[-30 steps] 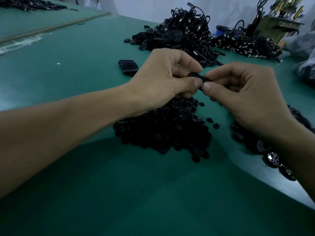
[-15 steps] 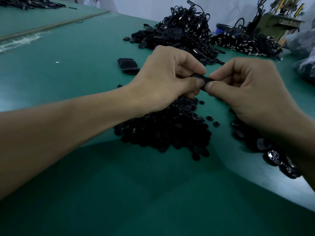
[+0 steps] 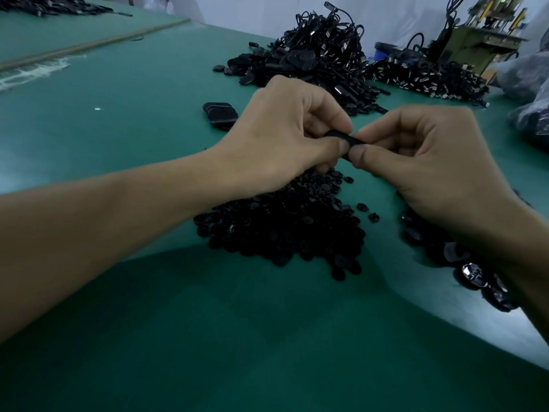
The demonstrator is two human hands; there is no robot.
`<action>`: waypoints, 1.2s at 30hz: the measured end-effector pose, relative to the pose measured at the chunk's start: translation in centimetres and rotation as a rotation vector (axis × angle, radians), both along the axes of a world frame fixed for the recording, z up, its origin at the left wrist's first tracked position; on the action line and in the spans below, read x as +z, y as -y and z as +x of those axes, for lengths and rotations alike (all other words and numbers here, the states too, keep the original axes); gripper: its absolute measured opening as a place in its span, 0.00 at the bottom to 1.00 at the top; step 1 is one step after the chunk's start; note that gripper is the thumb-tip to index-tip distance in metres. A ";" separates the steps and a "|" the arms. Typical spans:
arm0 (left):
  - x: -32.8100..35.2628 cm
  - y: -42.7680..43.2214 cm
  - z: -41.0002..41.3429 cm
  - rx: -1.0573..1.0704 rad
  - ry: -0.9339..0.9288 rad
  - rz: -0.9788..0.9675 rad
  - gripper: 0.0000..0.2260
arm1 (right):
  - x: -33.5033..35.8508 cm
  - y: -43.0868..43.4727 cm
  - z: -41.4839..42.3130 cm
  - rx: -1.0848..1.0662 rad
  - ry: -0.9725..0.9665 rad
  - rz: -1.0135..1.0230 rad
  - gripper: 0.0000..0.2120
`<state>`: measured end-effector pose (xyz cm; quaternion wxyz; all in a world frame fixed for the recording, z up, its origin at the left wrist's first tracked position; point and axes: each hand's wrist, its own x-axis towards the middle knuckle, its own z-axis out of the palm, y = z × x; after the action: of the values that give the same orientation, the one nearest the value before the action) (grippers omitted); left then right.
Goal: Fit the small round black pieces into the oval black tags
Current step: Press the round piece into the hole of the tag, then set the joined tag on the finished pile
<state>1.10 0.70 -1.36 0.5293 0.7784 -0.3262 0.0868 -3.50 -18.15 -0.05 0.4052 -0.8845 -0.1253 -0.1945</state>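
Both hands meet above the green table and pinch one oval black tag seen edge-on. My left hand grips its left end with thumb and fingers; my right hand grips its right end. Whether a round piece sits in the tag is hidden by the fingers. Below the hands lies a heap of small round black pieces, with a few loose ones beside it. Under my right wrist lies a group of oval tags, some showing shiny faces.
A short stack of oval tags lies left of my left hand. A large pile of black corded tags and a second pile stand at the back. A machine and plastic bags are at the far right.
The two hands stay pinched on the same tag, drifting slightly up and together; only small finger shifts show.
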 end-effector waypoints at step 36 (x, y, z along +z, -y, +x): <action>-1.2 -4.9 5.8 0.592 0.101 0.232 0.06 | -0.7 1.5 1.2 -0.361 -0.243 -0.906 0.13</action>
<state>6.89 5.62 -2.60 0.3721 0.8892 -0.1195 0.2379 -2.31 -19.61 -0.70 -0.0479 -0.9953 0.0060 -0.0833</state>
